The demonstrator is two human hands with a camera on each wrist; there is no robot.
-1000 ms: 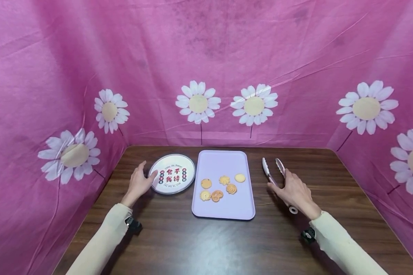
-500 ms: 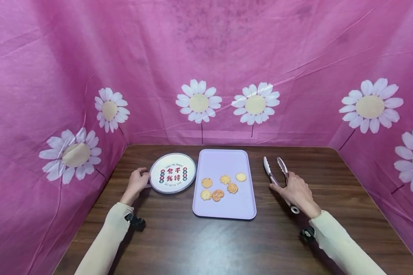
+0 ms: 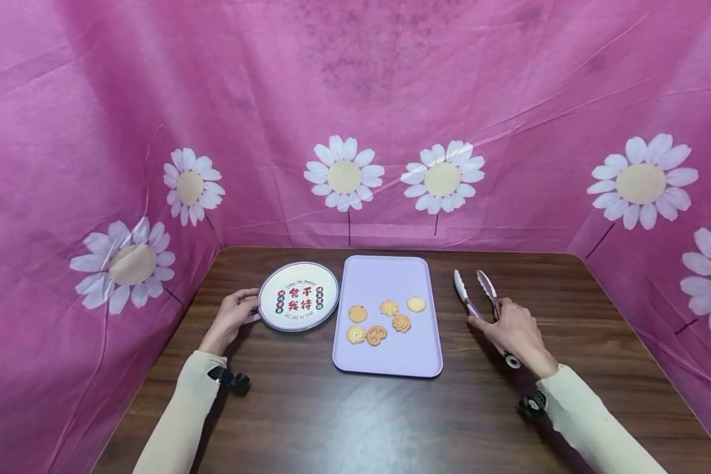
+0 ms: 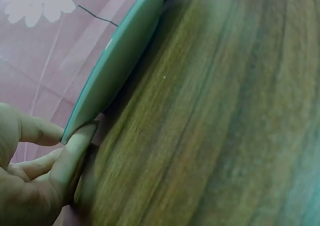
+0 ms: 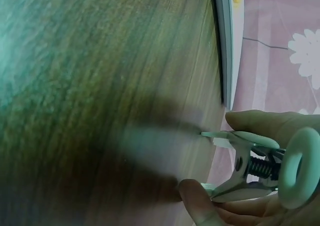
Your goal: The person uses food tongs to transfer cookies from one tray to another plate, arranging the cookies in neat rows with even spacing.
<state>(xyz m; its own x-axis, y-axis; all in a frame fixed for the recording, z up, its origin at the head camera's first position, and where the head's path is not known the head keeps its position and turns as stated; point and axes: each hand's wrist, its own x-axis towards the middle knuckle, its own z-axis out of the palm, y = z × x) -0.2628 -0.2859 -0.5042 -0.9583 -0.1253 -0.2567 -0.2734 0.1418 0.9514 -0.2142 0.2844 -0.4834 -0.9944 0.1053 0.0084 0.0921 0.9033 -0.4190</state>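
At the left of the head view, my left hand [image 3: 232, 317] pinches the near-left rim of a round white plate [image 3: 272, 289] with red and black lettering. The left wrist view has the plate [image 4: 120, 56] edge-on, its rim between the fingers and thumb. On the right, my right hand [image 3: 514, 331] grips a pair of white-tipped tongs [image 3: 463, 289] around the handles, and the two arms stand spread. Up close in the right wrist view are the spring and ring end of the tongs [image 5: 299, 168], with fingers on both sides.
Between the hands lies a lilac tray [image 3: 385, 280] bearing several cookies of different shapes, such as a pretzel-shaped cookie [image 3: 376, 336] and a pale round cookie [image 3: 416, 304]. Pink flowered cloth [image 3: 355, 85] hangs behind and beside the brown wooden table [image 3: 367, 421].
My left hand, earlier spread with its thumb over the plate, has drawn to the plate's edge and taken the rim. My right hand stays at the tongs with little movement.
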